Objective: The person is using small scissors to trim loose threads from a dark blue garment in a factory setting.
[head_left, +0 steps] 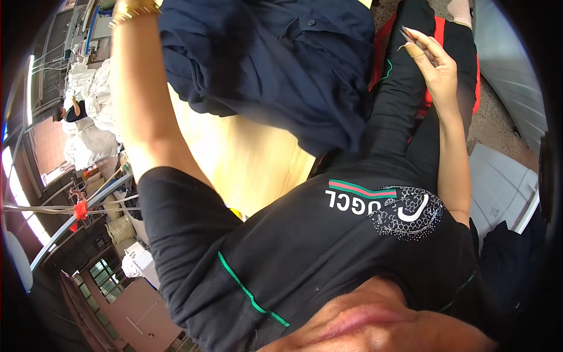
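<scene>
- Clearly, the right hand [437, 61] is raised over the lap, and its fingers [417, 42] are pinched together on a small thin metal tool [407, 39], maybe thread snips; it is too small to tell for sure.
- The left hand itself is not in the picture. Only the left forearm [138, 105] with a gold bracelet [134, 8] reaches up to the top edge, so I cannot tell if this hand is closed on something or not.
- The dark navy garment [275, 64] hangs in folds just beside the left forearm, over the light wooden table [246, 158]. It seems to be lifted from the side of the left arm, but the grip is hidden.
- Between the tool and the garment there is a gap; they do not touch.
- To work well here, I think the cloth should be held tight and flat near the place of cutting, and the tips of the tool should come only to the loose thread, not into the fabric.
- The tool points toward the person's own black trousers [404, 100], so the hand should move with care.
- Farther to the left, white bundles of cloth [94, 111] lie in the workshop, well apart from both hands.
</scene>
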Demonstrator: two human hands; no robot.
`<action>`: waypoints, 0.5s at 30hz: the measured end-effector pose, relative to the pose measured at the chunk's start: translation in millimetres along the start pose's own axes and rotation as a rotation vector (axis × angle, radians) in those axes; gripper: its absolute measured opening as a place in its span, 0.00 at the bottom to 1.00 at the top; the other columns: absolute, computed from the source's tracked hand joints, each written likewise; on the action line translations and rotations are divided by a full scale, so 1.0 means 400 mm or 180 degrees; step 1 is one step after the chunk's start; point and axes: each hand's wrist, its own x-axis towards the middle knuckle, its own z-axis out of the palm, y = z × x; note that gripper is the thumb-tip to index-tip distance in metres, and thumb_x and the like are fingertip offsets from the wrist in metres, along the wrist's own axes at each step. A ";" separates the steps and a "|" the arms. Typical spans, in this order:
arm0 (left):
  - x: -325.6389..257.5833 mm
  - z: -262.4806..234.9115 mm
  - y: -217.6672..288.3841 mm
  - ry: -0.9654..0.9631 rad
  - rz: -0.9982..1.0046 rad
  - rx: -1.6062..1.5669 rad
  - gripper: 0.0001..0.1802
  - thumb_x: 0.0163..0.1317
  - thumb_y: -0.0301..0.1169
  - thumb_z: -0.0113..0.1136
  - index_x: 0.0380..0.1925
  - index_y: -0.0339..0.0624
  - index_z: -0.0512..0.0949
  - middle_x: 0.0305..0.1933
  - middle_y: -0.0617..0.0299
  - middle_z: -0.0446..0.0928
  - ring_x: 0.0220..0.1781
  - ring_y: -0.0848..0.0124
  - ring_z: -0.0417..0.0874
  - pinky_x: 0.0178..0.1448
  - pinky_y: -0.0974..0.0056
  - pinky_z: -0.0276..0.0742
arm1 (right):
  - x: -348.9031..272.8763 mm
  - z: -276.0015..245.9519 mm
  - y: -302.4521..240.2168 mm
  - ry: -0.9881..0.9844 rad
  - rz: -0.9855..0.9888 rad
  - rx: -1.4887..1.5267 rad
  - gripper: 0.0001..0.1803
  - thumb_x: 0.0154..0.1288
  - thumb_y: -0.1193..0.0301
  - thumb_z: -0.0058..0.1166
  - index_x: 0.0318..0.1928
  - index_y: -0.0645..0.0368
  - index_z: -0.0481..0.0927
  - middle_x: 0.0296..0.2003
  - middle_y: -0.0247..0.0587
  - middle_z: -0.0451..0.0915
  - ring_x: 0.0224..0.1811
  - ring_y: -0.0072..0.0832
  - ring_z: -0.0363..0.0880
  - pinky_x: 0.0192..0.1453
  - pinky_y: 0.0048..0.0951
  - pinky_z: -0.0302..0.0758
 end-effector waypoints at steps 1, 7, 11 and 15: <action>-0.094 0.057 -0.034 -0.0220 -0.0061 -0.0025 0.22 0.65 0.31 0.60 0.58 0.41 0.75 0.52 0.60 0.79 0.49 0.71 0.77 0.54 0.68 0.70 | -0.009 0.002 0.001 -0.0061 0.0024 -0.0102 0.16 0.65 0.73 0.61 0.53 0.60 0.82 0.41 0.32 0.81 0.44 0.17 0.78 0.51 0.18 0.72; -0.521 0.139 -0.086 -0.2402 0.1544 0.1354 0.17 0.70 0.37 0.54 0.53 0.42 0.78 0.57 0.56 0.78 0.59 0.61 0.78 0.64 0.61 0.70 | -0.024 0.084 0.000 -0.0233 0.0284 0.0148 0.25 0.61 0.72 0.66 0.59 0.61 0.77 0.29 0.26 0.72 0.31 0.12 0.69 0.36 0.16 0.67; -0.538 0.034 -0.241 -0.1571 0.1433 0.2233 0.21 0.68 0.42 0.55 0.55 0.43 0.77 0.58 0.54 0.76 0.59 0.55 0.76 0.63 0.58 0.69 | -0.038 0.125 0.070 -0.0453 0.0577 -0.0190 0.28 0.55 0.67 0.70 0.56 0.61 0.77 0.24 0.24 0.71 0.26 0.11 0.67 0.31 0.17 0.64; -0.636 -0.038 -0.235 -0.1130 0.1145 0.2512 0.19 0.65 0.41 0.59 0.51 0.42 0.78 0.54 0.53 0.77 0.54 0.53 0.78 0.59 0.57 0.72 | -0.039 0.153 0.051 -0.0745 0.1040 0.0305 0.12 0.58 0.71 0.69 0.37 0.60 0.78 0.25 0.19 0.68 0.26 0.08 0.60 0.31 0.15 0.59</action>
